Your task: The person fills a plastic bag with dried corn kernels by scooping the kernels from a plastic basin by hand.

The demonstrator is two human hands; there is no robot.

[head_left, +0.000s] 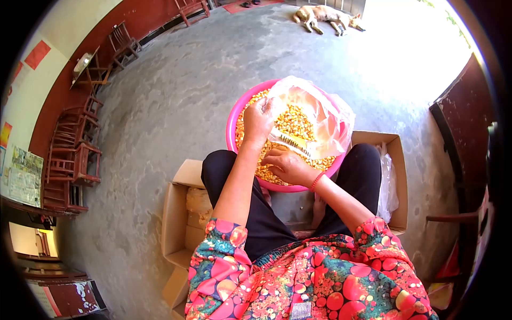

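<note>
- seemingly partway along, judging by the plastic bag [337, 120] spread within the pink basin [231, 130], with corn kernels [266, 173] apparently both inside and around it
- done, as far as visible: bag in the basin, mouth spread wide, a patch of kernels seemingly inside
- left: plenty of kernels loose along the basin's near and left parts; bag slack and untied, draped over the rim on the far right
- at the bag's mouth, on the left side, with left hand [258, 121]: grip drawn together, apparently clamped on the thin edge
- just below the printed lip of the bag, with right hand [290, 166]: fingers bent low over kernels; cannot tell whether gathering any, pressing the bag or merely resting
- hidden: right fingertips, partly lost among kernels and plastic; basin's bottom and whatever bears it; depth of kernels in the bag
- hard to make out: exact line between kernels in the bag and kernels beyond it, because of see-through film and glare
- partly covered by arms and legs: cardboard box on the left [172, 221], with a yellowish bundle inside, too unclear to name; cardboard box on the right [399, 178], with crumpled clear plastic [389, 186]
- washed out by daylight: floor at upper right
</note>
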